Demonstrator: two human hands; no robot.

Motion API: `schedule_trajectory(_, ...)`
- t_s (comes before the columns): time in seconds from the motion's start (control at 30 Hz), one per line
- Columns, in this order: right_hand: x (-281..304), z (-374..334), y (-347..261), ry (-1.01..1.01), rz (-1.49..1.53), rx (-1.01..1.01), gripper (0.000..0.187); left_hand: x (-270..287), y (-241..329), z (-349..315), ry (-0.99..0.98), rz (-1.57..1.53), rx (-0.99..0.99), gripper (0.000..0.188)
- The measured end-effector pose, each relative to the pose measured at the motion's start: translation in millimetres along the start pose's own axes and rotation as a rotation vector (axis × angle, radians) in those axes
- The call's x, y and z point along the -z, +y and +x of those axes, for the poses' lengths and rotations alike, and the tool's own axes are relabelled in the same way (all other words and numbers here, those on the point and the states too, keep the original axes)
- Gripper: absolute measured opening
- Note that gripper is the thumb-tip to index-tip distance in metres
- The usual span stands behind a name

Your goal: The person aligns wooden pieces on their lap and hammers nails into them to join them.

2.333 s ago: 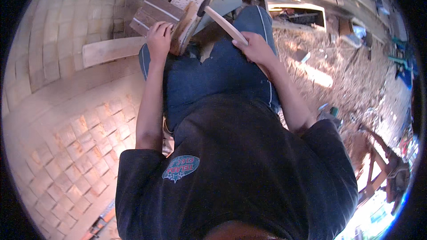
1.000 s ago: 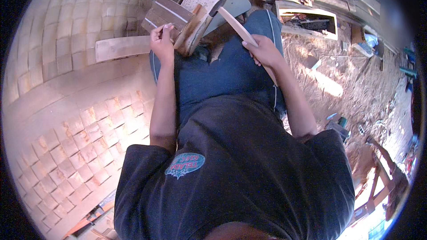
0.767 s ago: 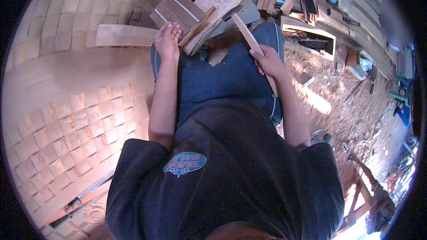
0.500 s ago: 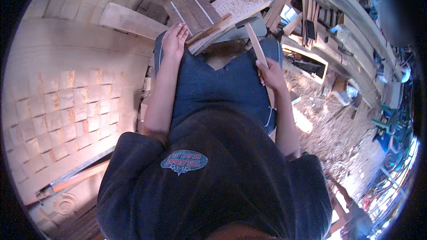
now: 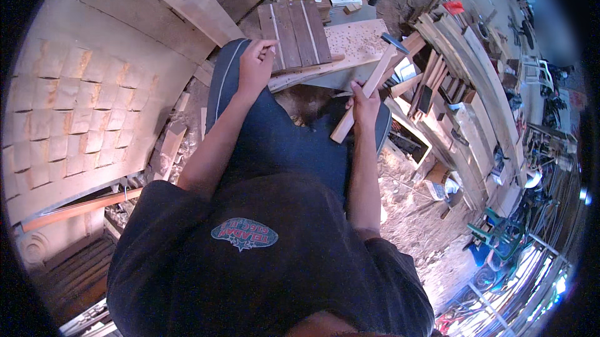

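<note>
My right hand point(image 5: 365, 109) is wrapped round the pale wooden handle of a hammer point(image 5: 379, 74), over my right thigh. The hammer's dark head points away from me, at the right end of a pale, pitted board point(image 5: 357, 34). A small brown slatted panel point(image 5: 284, 28) with light strips lies on that board. Beside the panel's near left edge is my left hand point(image 5: 255, 65), its fingers curled and drawn together over my left knee. Whatever lies between those fingertips, if anything, is too small to make out.
Small wood pieces point(image 5: 345, 0) lie behind the panel. Stacked planks and offcuts point(image 5: 475, 96) fill the right side, above a floor strewn with shavings point(image 5: 406, 212). A large woven-pattern wooden panel point(image 5: 75, 109) stands at my left, with a loose plank point(image 5: 194, 3) near it.
My view has shifted. The hammer has tilted to the right, and its handle end now shows below my right hand. My left hand's fingers have gone from extended to curled together.
</note>
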State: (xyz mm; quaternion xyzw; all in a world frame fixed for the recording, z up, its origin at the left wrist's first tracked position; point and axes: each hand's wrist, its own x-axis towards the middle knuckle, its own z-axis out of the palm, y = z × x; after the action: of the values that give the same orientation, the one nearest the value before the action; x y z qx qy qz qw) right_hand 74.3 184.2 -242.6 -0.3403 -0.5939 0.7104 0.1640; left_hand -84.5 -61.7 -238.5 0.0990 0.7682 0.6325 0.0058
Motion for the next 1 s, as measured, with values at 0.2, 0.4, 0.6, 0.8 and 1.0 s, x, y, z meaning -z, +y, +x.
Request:
schedule_trajectory(0.2,-20,49,26,0.023,-0.025,0.032,0.039,12,-4,4,0.084,0.14,-0.165,0.017)
schedule_trajectory(0.4,-36,55,26,-0.117,0.109,0.059,0.048,18,-19,18,0.176,0.128,0.053,0.015)
schedule_trajectory(0.6,-32,62,36,-0.125,0.046,-0.035,0.053,9,-22,27,0.123,-0.105,0.208,0.017)
schedule_trajectory(0.8,-32,66,36,-0.113,-0.015,-0.057,0.043,9,-22,29,0.087,-0.139,0.258,0.018)
schedule_trajectory(1.0,-31,70,44,-0.121,-0.028,-0.054,0.04,10,-21,29,0.093,-0.146,0.279,0.02)
